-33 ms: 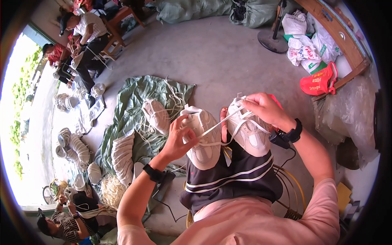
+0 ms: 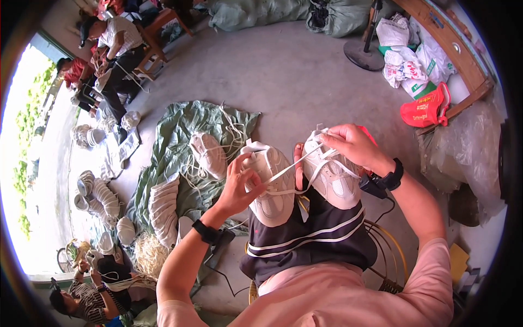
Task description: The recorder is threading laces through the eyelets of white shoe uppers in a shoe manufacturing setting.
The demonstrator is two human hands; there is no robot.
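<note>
Two pale sneakers rest on my lap, toes toward me: the left sneaker (image 2: 272, 204) and the right sneaker (image 2: 339, 191). A white shoelace (image 2: 291, 166) stretches slantwise between my hands. At the left sneaker's side, my left hand (image 2: 242, 186) is closed with thumb and fingers pinching the lace. Over the heel end of the right sneaker, my right hand (image 2: 351, 146) is closed in a pinch on the same lace. Lacing crosses the right sneaker's tongue, and a strand of lace also spans the gap between both shoes. The fingertips partly hide where the lace is gripped.
On the floor at left, a green tarp (image 2: 188, 122) bears another pale shoe (image 2: 208, 155) with loose laces and a row of stacked shoes (image 2: 164, 210). A bundle of laces (image 2: 152, 255) lies nearer. Co-workers sit at left; bags (image 2: 408, 65) lie far right.
</note>
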